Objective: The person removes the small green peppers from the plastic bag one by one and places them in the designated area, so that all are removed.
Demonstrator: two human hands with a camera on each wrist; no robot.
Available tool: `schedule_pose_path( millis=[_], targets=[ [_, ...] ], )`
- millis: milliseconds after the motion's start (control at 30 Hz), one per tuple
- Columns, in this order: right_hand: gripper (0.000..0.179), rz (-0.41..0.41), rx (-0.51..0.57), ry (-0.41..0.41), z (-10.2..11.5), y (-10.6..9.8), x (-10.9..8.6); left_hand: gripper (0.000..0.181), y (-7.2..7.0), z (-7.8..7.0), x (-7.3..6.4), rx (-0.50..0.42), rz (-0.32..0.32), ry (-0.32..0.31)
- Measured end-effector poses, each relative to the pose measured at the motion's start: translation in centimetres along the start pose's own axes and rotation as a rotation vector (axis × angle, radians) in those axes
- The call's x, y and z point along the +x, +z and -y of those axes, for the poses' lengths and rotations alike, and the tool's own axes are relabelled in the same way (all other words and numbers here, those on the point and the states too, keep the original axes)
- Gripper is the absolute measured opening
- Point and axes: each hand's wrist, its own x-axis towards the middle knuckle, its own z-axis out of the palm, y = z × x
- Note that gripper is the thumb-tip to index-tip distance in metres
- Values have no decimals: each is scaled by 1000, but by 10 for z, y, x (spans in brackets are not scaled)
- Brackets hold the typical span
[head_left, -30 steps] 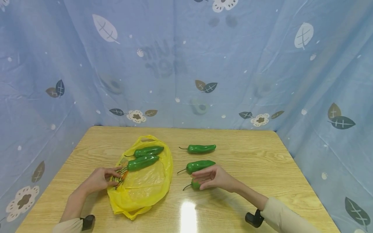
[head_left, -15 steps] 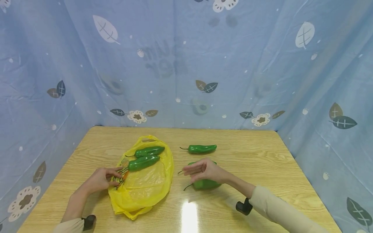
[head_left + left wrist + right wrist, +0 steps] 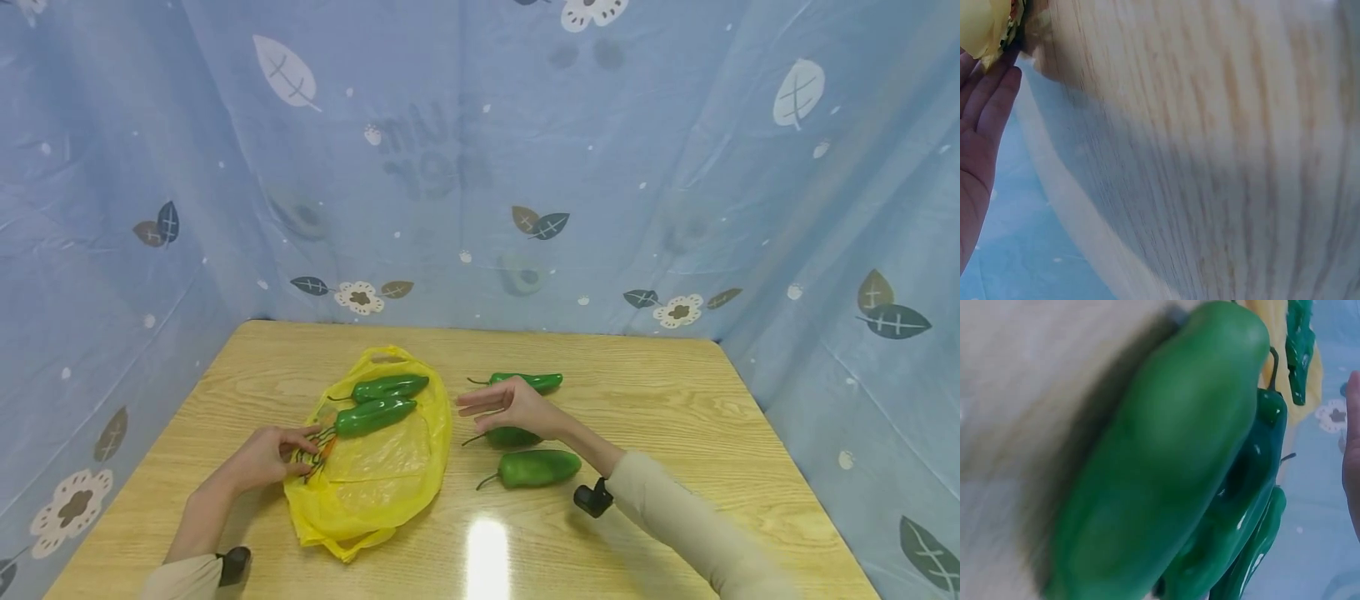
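My left hand [image 3: 262, 457] holds the left edge of a yellow plastic bag [image 3: 375, 500], thumb and fingers at its printed side; the left wrist view shows the bag [image 3: 985, 28] at the fingertips. Two green peppers lie on the bag, a rear one [image 3: 390, 387] and a nearer one [image 3: 373, 417]. My right hand [image 3: 517, 407], fingers extended and holding nothing, hovers over the peppers to the bag's right. Under it, the middle pepper [image 3: 513, 437] and the far pepper [image 3: 543, 382] are partly covered. The near pepper [image 3: 538, 468] shows whole, filling much of the right wrist view [image 3: 1160, 462].
All this lies on a light wooden table [image 3: 660, 408] with a bright reflection near its front. A blue curtain [image 3: 480, 167] with leaf and flower prints surrounds the back and sides. Black cameras sit on the left wrist [image 3: 236, 565] and the right wrist [image 3: 594, 497].
My right hand has moved away from the near pepper, over the middle one and toward the far one, uncovering the near pepper. The left hand stays at the bag's edge. The peppers keep their places.
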Motion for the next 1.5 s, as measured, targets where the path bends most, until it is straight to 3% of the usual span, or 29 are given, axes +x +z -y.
schedule_pose_path(
  millis=[267,467,667,933,1133,1500],
  targets=[
    [46,26,-29,79,-2,-5,26,22,0,2,0,13,-11,3],
    [46,36,-17,74,-2,-13,42,21,0,4,0,11,-10,27],
    [46,63,-77,70,-1,-12,66,22,0,5,-2,8,-6,31],
    [44,90,-152,135,-5,-10,92,23,1,2,0,-8,1,28],
    [42,126,-176,103,-15,-5,108,23,0,1,0,0,1,19],
    [44,167,-402,137,-29,9,122,23,0,2,-1,-7,3,19]
  ],
)
